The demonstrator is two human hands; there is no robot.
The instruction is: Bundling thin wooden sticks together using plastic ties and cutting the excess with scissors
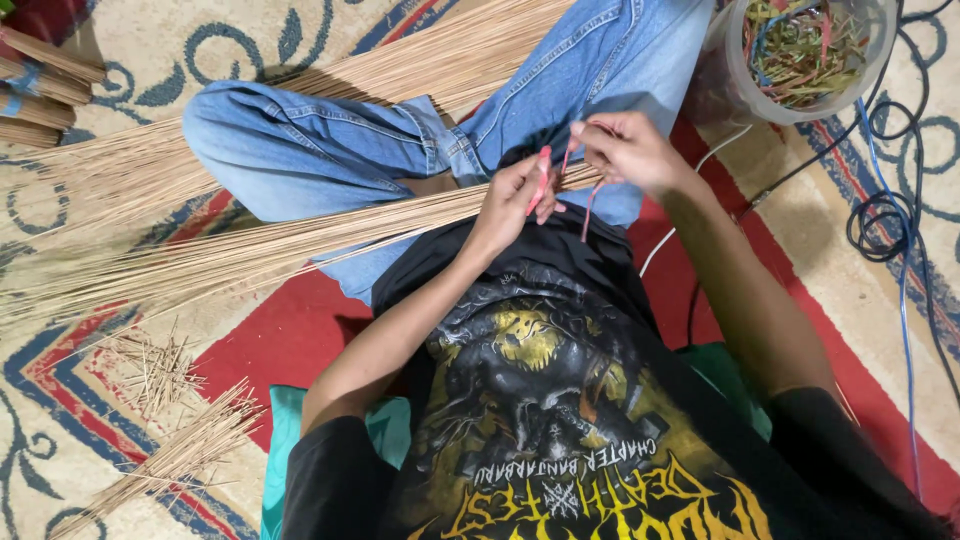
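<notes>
Sitting cross-legged on a patterned carpet (880,300), the person works over the lap with both hands at the near end of a long bundle of thin sticks (250,250). The bundle lies across the blue jeans (330,150), its near end at the hands, the rest fanning out to the left over the carpet. Left hand (515,200) is closed around the bundle end, with a red strip (543,180) pinched against it by thumb and fingers. Right hand (625,150) sits just beside the left, fingers pinched together on the same red strip; a loose tail of the strip hangs down between the two hands. Whether the strip goes fully round the bundle can't be told, hands cover it.

A second, bigger spread of sticks (440,60) lies behind the knee, running toward the top of the frame. A clear plastic tub (880,70) stands at upper right, near the right hand, holding a tangle of coloured strips (800,45), green, red and yellow. Dark cables (880,220) and a blue cable (905,330) are coiled on the carpet to the right of the tub. A white cord (665,245) runs under the right forearm. Short stick offcuts (155,370) lie scattered lower left, with a smaller sheaf of sticks (170,455) beside them. Tied bundles (40,85) are stacked at the upper left edge. The person wears a black printed t-shirt (540,400) and sits on a green cushion (285,420).
</notes>
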